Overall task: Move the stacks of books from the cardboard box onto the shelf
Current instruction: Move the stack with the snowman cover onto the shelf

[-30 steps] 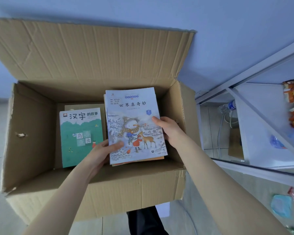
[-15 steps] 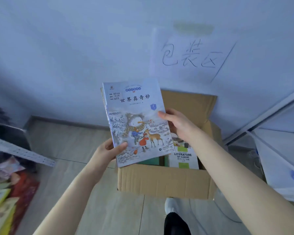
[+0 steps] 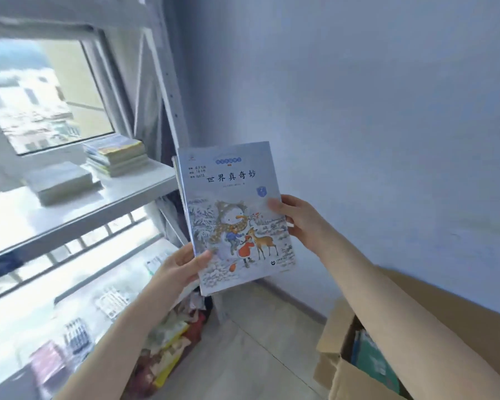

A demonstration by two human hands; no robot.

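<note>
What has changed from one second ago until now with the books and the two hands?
The stack of books has been lifted out of the cardboard box and carried left toward the shelf, where other stacks already lie. The view turned left with it. The grip stayed the same: the left hand at the lower left corner, the right hand at the right edge. Nothing was let go.

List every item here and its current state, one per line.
Snowman-cover book stack: held in the air, clear of the shelf.
Left hand: gripping stack's lower-left edge.
Right hand: gripping stack's right edge.
Brown cardboard box: open, books inside.
White metal shelf: two book stacks on it.
</note>
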